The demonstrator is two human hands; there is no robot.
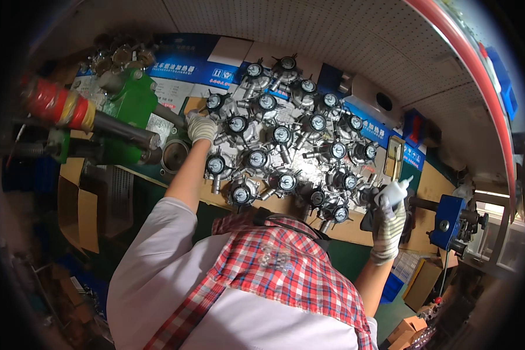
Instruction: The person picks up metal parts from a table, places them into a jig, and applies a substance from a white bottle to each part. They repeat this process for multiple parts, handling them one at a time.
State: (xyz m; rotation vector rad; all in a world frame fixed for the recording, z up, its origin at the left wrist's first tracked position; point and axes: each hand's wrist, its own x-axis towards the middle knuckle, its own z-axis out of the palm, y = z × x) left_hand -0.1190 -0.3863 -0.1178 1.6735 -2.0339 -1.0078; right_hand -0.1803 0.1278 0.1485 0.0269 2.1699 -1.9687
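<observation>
Metal castings point(282, 135) with round black-and-silver tops and pipe stubs stand in loose rows on the bench. In a striped glove, my right hand point(387, 229) is closed around a white squeeze bottle point(394, 192) at the right end of the rows. The bottle's thin nozzle tilts up and to the right. My left hand point(202, 128), gloved the same way, reaches to the left edge of the castings, beside one of the upper-left ones. Its fingertips are small and partly hidden, so whether it grips anything is unclear.
At the left stands a green press-like machine point(125, 105) with a red-wrapped bar point(58, 105). A blue clamp-like fixture point(447, 221) is at the right. More round metal parts point(122, 55) are piled at the back left. Flattened blue-and-white cardboard point(186, 55) covers the bench.
</observation>
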